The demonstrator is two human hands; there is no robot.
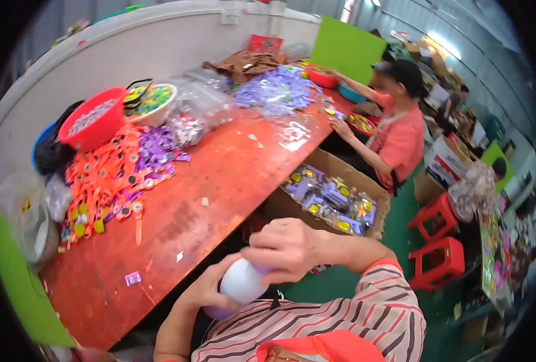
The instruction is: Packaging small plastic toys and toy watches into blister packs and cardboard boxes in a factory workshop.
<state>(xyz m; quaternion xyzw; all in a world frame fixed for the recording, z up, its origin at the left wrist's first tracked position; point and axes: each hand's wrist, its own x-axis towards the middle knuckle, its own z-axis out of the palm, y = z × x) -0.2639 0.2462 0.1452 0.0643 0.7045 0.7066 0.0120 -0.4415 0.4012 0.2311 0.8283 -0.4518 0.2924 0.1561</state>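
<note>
Close to my body, at the table's front edge, I hold a rounded white and lilac bottle-like container (pixel 242 282); its exact kind is hard to make out. The fingers of my left hand (pixel 209 286) wrap round its lower side. My right hand (pixel 287 248) is closed over its upper end, with the thumb lying against the white surface. Part of the container is hidden behind my fingers. It is tilted and apart from the red table (pixel 186 226).
Orange watch straps (pixel 108 166), purple straps (pixel 156 151) and a red basin (pixel 93 117) lie at the table's left. Farther back is a lilac heap (pixel 277 90). A co-worker (pixel 400 133) sits behind a carton (pixel 334 193) of packed goods. Red stools (pixel 440 262) stand right.
</note>
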